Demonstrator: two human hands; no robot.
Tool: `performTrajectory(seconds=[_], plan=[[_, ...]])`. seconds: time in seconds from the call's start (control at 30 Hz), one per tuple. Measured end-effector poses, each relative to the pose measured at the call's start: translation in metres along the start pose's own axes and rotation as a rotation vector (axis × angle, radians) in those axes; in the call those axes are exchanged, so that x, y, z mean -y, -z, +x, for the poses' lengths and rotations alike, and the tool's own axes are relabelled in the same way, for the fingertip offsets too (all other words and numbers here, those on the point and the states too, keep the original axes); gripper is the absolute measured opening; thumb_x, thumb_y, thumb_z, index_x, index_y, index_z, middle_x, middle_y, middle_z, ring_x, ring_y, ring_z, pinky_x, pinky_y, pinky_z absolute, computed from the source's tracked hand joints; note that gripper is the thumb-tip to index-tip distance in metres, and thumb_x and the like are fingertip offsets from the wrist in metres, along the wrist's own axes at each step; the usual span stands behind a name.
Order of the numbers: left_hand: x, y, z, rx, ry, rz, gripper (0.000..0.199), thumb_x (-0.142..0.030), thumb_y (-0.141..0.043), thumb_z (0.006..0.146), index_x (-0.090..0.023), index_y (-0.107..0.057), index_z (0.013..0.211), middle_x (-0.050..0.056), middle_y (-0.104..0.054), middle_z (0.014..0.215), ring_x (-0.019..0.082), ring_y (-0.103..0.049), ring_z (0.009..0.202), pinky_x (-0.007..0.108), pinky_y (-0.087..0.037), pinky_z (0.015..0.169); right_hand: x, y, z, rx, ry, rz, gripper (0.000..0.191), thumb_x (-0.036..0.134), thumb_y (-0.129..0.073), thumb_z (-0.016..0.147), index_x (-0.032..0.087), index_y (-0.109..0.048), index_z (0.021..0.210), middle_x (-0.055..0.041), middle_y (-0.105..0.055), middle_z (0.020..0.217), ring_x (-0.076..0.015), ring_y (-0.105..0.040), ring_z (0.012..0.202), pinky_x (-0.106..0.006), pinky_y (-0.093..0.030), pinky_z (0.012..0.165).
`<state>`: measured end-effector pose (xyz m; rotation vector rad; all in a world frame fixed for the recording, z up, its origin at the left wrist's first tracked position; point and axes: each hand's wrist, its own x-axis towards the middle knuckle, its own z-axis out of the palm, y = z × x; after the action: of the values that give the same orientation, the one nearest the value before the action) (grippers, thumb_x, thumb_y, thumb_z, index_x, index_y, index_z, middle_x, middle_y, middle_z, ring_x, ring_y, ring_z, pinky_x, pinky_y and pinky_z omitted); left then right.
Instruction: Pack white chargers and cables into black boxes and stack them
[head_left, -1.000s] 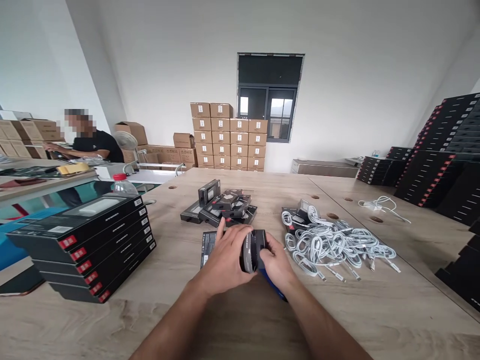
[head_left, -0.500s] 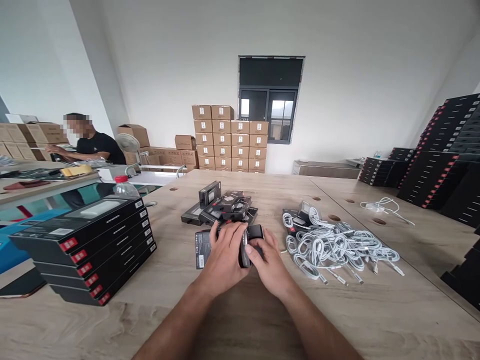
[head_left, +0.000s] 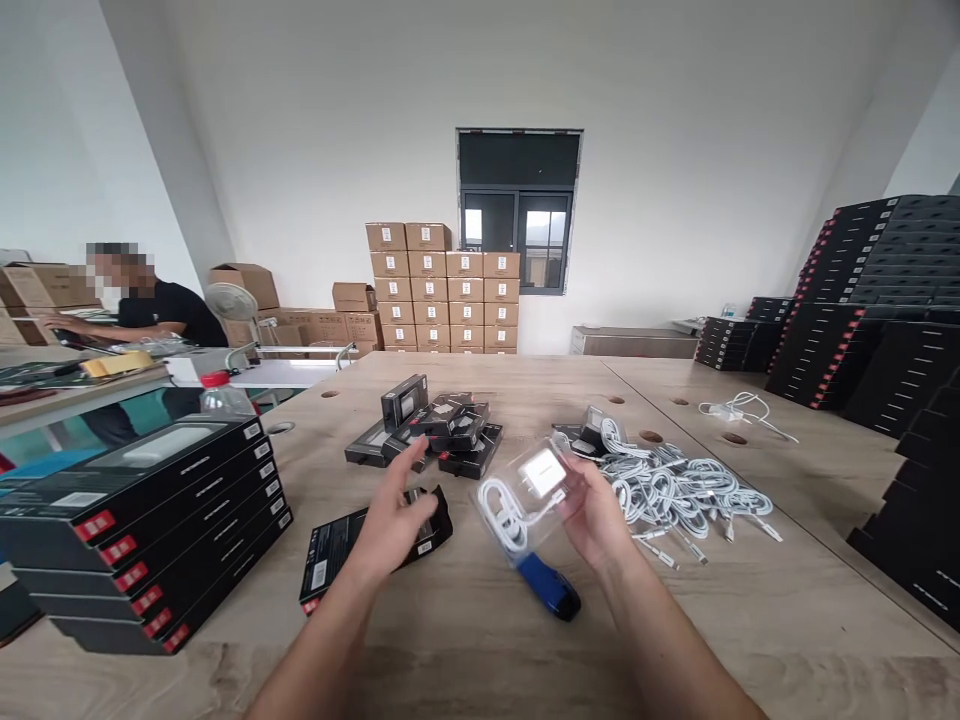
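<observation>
My right hand (head_left: pixel 596 510) grips the right edge of a clear plastic tray (head_left: pixel 491 545). Inside the tray lie a white charger plug (head_left: pixel 541 472) and a coiled white cable (head_left: pixel 504 515). My left hand (head_left: pixel 394 520), fingers apart, is over a black box (head_left: pixel 326 560) lying on the table with one end flap open; whether it touches the box I cannot tell. Partly under the tray's lower edge rests a blue object with a black end (head_left: pixel 551 588), its kind unclear. Beyond the hands is a loose pile of small black boxes (head_left: pixel 469 460).
A stack of larger black boxes (head_left: pixel 202 530) stands at the left, a red-capped bottle (head_left: pixel 225 395) behind it. Bundled white cables (head_left: pixel 690 490) lie to the right. Tall black box stacks (head_left: pixel 817 340) line the right side. A person (head_left: pixel 161 310) sits at another table.
The tray with charger and cable is now out in my right hand. My left hand has moved left and released its hold; an opened black box lies beneath it. The blue object has become visible.
</observation>
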<state>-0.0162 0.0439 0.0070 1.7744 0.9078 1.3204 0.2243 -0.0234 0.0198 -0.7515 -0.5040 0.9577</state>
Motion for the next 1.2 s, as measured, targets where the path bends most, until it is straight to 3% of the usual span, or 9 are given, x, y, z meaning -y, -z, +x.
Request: performTrajectory(seconds=[0.1,0.2,0.37,0.5,0.63,0.8,1.0,1.13,1.2], plan=[[-0.009,-0.018,-0.009,0.357,0.386,-0.627,0.059,-0.051,-0.060,0.078,-0.016,-0.062,0.125,0.019,-0.065,0.129,0.037,-0.062,0.120,0.048,-0.050,0.095,-0.012,-0.008,-0.008,0.124,-0.055,-0.088,0.030,0.038,-0.082,0.061,0.020,-0.067,0.079,-0.0048,-0.074,0.085,-0.0219,-0.067,0.074,-0.034,-0.057,0.063],[-0.009,-0.036,-0.020,0.672,0.585,-0.808,0.045,-0.039,-0.072,0.076,-0.011,-0.070,0.111,0.019,-0.074,0.109,0.035,-0.070,0.102,0.039,-0.054,0.079,-0.022,-0.011,-0.014,0.177,0.081,-0.381,0.042,0.048,-0.079,0.067,0.020,-0.068,0.097,-0.0074,-0.072,0.098,-0.0244,-0.066,0.091,-0.039,-0.055,0.079],[-0.002,-0.047,-0.020,0.415,0.475,-0.901,0.035,-0.020,-0.078,0.074,-0.013,-0.071,0.107,0.013,-0.076,0.099,0.019,-0.071,0.083,0.025,-0.051,0.070,-0.019,-0.005,-0.024,0.225,0.667,-0.942,0.021,0.042,-0.065,0.084,0.025,-0.069,0.096,-0.0060,-0.061,0.109,-0.0241,-0.057,0.105,-0.037,-0.047,0.085],[-0.002,-0.046,-0.015,0.301,0.409,-0.971,0.029,-0.026,-0.078,0.078,-0.017,-0.071,0.104,0.007,-0.075,0.092,0.016,-0.068,0.078,0.023,-0.049,0.067,-0.020,-0.008,-0.040,0.595,0.717,-1.305,0.022,0.034,-0.057,0.094,0.026,-0.072,0.081,-0.0041,-0.058,0.090,-0.0220,-0.057,0.092,-0.038,-0.044,0.081],[-0.002,-0.045,-0.016,0.250,0.378,-0.962,0.030,-0.030,-0.078,0.079,-0.016,-0.070,0.104,0.006,-0.073,0.091,0.016,-0.067,0.082,0.022,-0.049,0.070,-0.030,-0.016,-0.052,0.655,0.758,-1.567,0.022,0.032,-0.055,0.097,0.026,-0.072,0.083,-0.0046,-0.060,0.093,-0.0233,-0.054,0.093,-0.041,-0.040,0.081],[0.000,-0.048,-0.017,0.277,0.366,-0.964,0.026,-0.028,-0.074,0.083,-0.016,-0.069,0.106,0.007,-0.072,0.092,0.017,-0.067,0.083,0.025,-0.051,0.075,-0.034,-0.019,-0.055,0.589,0.717,-1.524,0.014,0.036,-0.066,0.090,0.024,-0.067,0.082,-0.0045,-0.058,0.097,-0.0241,-0.053,0.095,-0.040,-0.041,0.081],[-0.006,-0.047,-0.015,0.257,0.380,-1.044,0.027,-0.017,-0.075,0.080,-0.018,-0.069,0.106,0.007,-0.073,0.101,0.019,-0.068,0.095,0.027,-0.052,0.082,-0.027,-0.015,-0.045,0.533,0.476,-1.103,0.031,0.027,-0.077,0.071,0.022,-0.046,0.071,0.0015,-0.051,0.084,-0.0176,-0.054,0.078,-0.030,-0.046,0.069],[-0.008,-0.046,-0.016,0.204,0.448,-1.100,0.026,-0.012,-0.075,0.076,-0.018,-0.070,0.101,0.007,-0.073,0.105,0.020,-0.067,0.105,0.027,-0.052,0.082,-0.025,-0.007,-0.034,0.450,0.711,-1.051,0.014,0.018,-0.066,0.073,0.023,-0.057,0.084,-0.0045,-0.061,0.103,-0.0224,-0.061,0.097,-0.036,-0.051,0.084],[-0.009,-0.046,-0.018,0.234,0.477,-1.096,0.027,-0.011,-0.075,0.074,-0.018,-0.071,0.101,0.007,-0.074,0.101,0.021,-0.068,0.101,0.029,-0.053,0.081,-0.026,-0.002,-0.029,0.514,0.850,-1.176,0.039,0.012,-0.064,0.072,0.024,-0.064,0.110,-0.0094,-0.058,0.133,-0.0287,-0.055,0.123,-0.044,-0.048,0.101]])
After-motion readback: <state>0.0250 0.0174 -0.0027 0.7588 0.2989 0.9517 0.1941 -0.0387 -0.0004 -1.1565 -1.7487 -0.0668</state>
